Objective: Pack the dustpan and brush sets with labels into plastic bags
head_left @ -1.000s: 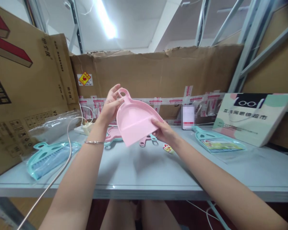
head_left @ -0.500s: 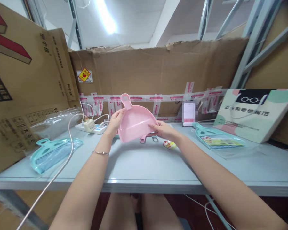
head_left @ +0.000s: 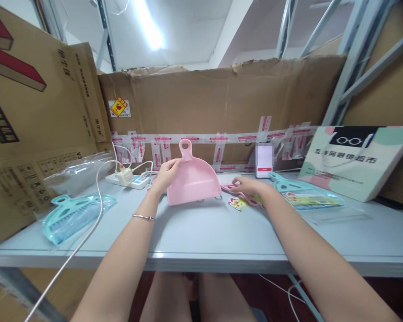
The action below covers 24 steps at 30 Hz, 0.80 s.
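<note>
A pink dustpan (head_left: 195, 181) stands above the desk with its handle loop up and its wide edge down. My left hand (head_left: 168, 173) is closed on its upper left side. To the right of the dustpan, my right hand (head_left: 250, 185) has its fingers closed on a pink hand brush (head_left: 245, 196), held low over the desk; its bristles cannot be made out. Beside the brush lies a small yellow, red and white card (head_left: 237, 204). Grey loops show partly behind the dustpan's lower edge.
Teal dustpan-and-brush sets in clear plastic lie at left (head_left: 77, 214) and right (head_left: 305, 192). A phone (head_left: 264, 161) leans at the back. A power strip (head_left: 130, 180), a white cable (head_left: 94, 223), a glasses box (head_left: 352, 161) and large cartons (head_left: 195, 103) surround the desk (head_left: 201, 237).
My right hand has let go of the dustpan and moved right, taking hold of the pink brush. The dustpan has turned more upright and come slightly down in my left hand.
</note>
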{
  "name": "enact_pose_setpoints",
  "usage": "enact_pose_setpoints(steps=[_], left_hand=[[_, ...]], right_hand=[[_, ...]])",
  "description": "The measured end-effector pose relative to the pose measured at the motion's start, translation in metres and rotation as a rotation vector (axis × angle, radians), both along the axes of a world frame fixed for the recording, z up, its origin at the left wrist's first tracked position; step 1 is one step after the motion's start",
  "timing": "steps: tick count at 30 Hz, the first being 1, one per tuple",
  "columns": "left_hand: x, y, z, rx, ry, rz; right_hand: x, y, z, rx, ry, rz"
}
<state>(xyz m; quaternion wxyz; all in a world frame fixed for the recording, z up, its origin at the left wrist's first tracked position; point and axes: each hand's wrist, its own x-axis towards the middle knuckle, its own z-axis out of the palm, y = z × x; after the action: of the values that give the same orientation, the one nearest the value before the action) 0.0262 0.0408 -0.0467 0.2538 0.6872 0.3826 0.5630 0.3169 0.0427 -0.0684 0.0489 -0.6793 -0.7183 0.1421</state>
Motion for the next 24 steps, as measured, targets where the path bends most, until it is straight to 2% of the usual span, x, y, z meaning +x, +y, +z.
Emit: enact_pose_setpoints(steps=[5, 10, 13, 19, 24], left_hand=[[-0.001, 0.002, 0.0, 0.021, -0.007, 0.008], [-0.003, 0.005, -0.001, 0.03, -0.003, 0.026], [-0.006, 0.007, -0.001, 0.035, -0.055, 0.062], [-0.013, 0.007, 0.002, 0.063, -0.186, 0.109], [-0.016, 0.006, 0.007, 0.109, -0.283, 0.166]], right_hand=[[0.001, -0.001, 0.001, 0.02, -0.019, 0.001], [-0.003, -0.012, 0.006, -0.003, -0.09, -0.16], [-0.005, -0.014, 0.009, -0.038, -0.109, -0.184], [-0.003, -0.015, 0.011, 0.122, -0.088, -0.188], [0.001, -0.009, 0.004, 0.27, -0.065, -0.192]])
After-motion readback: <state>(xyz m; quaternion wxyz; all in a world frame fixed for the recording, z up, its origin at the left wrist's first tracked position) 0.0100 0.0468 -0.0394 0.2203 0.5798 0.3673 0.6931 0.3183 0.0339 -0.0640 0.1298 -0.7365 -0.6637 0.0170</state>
